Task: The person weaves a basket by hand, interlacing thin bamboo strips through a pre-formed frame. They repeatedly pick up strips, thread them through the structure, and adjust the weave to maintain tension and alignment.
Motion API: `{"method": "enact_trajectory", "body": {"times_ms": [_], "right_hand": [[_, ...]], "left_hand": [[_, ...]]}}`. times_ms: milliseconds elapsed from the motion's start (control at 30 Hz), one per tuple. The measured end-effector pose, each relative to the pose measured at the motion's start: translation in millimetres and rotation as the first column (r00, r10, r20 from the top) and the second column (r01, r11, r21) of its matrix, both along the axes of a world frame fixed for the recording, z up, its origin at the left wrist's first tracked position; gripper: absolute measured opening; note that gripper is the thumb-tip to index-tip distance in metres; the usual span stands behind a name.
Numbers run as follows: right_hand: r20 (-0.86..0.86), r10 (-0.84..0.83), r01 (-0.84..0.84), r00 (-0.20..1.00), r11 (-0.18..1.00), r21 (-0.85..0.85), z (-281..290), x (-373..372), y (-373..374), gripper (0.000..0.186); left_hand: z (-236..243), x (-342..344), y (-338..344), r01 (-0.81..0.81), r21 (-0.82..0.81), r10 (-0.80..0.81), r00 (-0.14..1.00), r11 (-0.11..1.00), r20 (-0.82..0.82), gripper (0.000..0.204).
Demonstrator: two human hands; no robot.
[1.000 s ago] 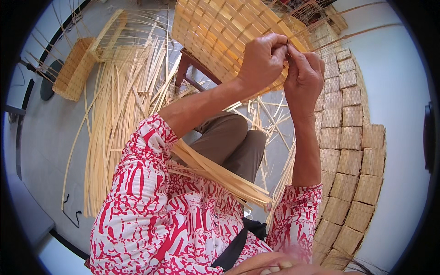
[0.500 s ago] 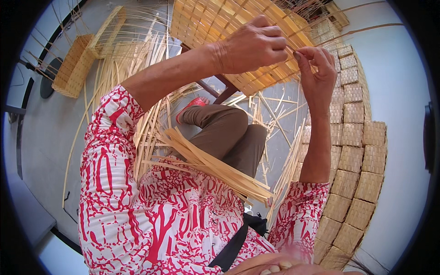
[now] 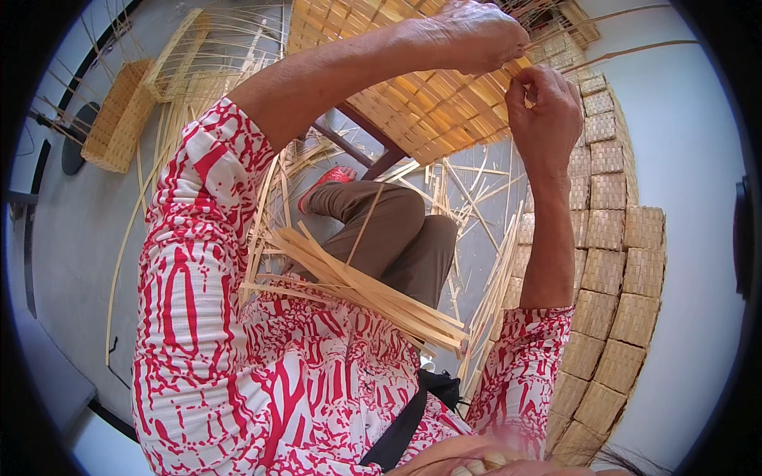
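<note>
A panel of woven yellow bamboo strips, the side of a basket (image 3: 429, 119), leans at the top of the view over a dark wooden stool (image 3: 385, 159). Over its right edge my left hand (image 3: 480, 36) is closed, its fingertips turned away, so what it grips is hidden. Just below, my right hand (image 3: 545, 119) has thumb and fingers curled together at a short yellow bamboo strip (image 3: 520, 65) along that edge. The hands are close, one above the other. Across my lap lies a bundle of flat bamboo strips (image 3: 373, 289), with a thin loose strip (image 3: 365, 224) slanting above it.
Woven boxes (image 3: 607, 317) are stacked along the wall at right. Loose strips (image 3: 476, 190) litter the floor around my legs. An unfinished basket (image 3: 119, 119) with long upright strips stands at the far left. Two long strips (image 3: 635, 49) jut out at upper right.
My left hand has moved up and to the right, over the basket's edge. My right hand has turned and curled its fingers more. A thin loose strip now shows above my lap.
</note>
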State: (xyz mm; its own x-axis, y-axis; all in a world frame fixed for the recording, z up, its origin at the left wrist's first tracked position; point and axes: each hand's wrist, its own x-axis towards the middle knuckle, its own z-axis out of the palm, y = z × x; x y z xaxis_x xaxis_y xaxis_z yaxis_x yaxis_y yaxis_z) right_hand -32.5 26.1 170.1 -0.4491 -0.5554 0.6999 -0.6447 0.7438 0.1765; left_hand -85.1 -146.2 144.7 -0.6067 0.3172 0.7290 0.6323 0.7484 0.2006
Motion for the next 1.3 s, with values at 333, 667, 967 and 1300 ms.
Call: {"method": "enact_trajectory", "body": {"times_ms": [333, 667, 967, 1300], "right_hand": [[-0.039, 0.052, -0.053, 0.998, 0.998, -0.036, -1.6, 5.1, -1.4, 0.004], [-0.159, -0.046, 0.05, 0.986, 0.999, 0.021, -11.5, 11.7, -4.3, 0.009], [-0.09, -0.007, -0.002, 0.996, 0.995, -0.101, -21.2, 8.0, -8.7, 0.024], [-0.012, 0.263, -0.263, 0.965, 0.965, 0.005, -30.8, 50.9, -6.2, 0.023]], "left_hand": [[13.0, 22.6, -14.1, 0.119, 0.002, -0.118, 0.987, 0.993, 0.108, 0.023], [15.2, 36.7, -7.5, 0.122, 0.124, -0.141, 0.978, 0.985, 0.156, 0.022], [21.7, 35.2, -5.9, 0.112, 0.073, -0.125, 0.973, 0.991, 0.197, 0.022], [1.7, 15.2, -10.4, 0.272, 0.312, -0.326, 0.935, 0.91, 0.137, 0.021]]}}
